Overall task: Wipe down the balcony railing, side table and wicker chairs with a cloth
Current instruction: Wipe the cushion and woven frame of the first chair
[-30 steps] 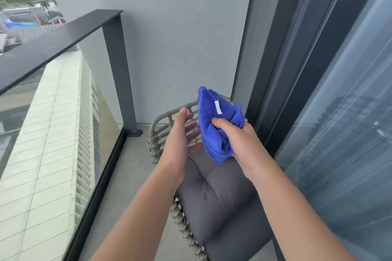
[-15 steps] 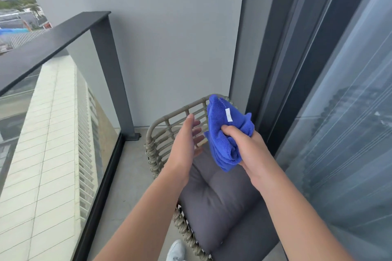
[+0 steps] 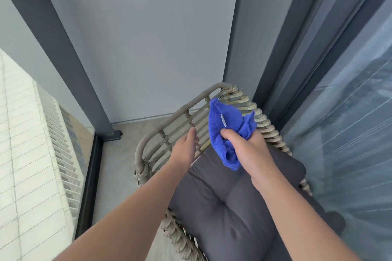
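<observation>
A bunched blue cloth (image 3: 227, 125) with a small white tag is gripped in my right hand (image 3: 246, 150), held above the back of a grey wicker chair (image 3: 167, 131). A dark grey cushion (image 3: 222, 201) fills the chair's seat. My left hand (image 3: 185, 148) is open with straight fingers, just left of the cloth, in front of the chair's backrest bars. The dark balcony railing post (image 3: 61, 53) rises at the left.
A grey wall (image 3: 159, 38) stands right behind the chair. A glass sliding door with a dark frame (image 3: 307, 59) runs along the right. The glass balustrade panel (image 3: 31, 144) is at the left, with a strip of concrete floor (image 3: 118, 165) between it and the chair.
The view has tilted down and moved closer to the chair. Both hands have dropped lower towards the backrest, with the cloth still in my right hand.
</observation>
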`<state>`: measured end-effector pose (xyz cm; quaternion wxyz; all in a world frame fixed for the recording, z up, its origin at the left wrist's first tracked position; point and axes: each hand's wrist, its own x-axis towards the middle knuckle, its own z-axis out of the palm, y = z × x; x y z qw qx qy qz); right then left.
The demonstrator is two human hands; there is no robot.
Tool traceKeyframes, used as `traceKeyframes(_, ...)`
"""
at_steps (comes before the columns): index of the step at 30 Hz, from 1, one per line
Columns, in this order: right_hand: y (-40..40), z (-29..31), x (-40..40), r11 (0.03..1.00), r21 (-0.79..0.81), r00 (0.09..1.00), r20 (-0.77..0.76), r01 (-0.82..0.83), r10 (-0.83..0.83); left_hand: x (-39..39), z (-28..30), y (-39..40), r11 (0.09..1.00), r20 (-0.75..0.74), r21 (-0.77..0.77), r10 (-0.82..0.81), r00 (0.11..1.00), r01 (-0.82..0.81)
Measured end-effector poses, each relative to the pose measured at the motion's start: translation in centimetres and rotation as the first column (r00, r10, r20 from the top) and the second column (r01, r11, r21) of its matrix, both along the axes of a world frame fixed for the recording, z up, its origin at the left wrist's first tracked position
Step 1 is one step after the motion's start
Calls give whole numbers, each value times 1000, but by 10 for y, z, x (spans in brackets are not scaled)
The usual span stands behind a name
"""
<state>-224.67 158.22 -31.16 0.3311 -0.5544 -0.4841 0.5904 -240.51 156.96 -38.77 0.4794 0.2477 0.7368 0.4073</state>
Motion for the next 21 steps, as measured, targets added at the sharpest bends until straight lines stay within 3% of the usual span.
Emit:
traceKeyframes(6,51,-66,-56,994,-2,992,71,106,-105,-37,-130,46,929,-34,-229,-307,951,292)
traceKeyframes(11,61,-109,-61,992,-81,981,175,100,-85,-56,-214,31,840,-134,-405,-446,885,361)
traceKeyframes(17,64,-136,-51,982,-130,964,244,140,-105,-75,-256,30,820,-92,-477,-405,910,317)
traceKeyframes(21,61,-144,-47,975,-169,960,263,144,-96,-78,-274,23,743,-45,-523,-513,857,418)
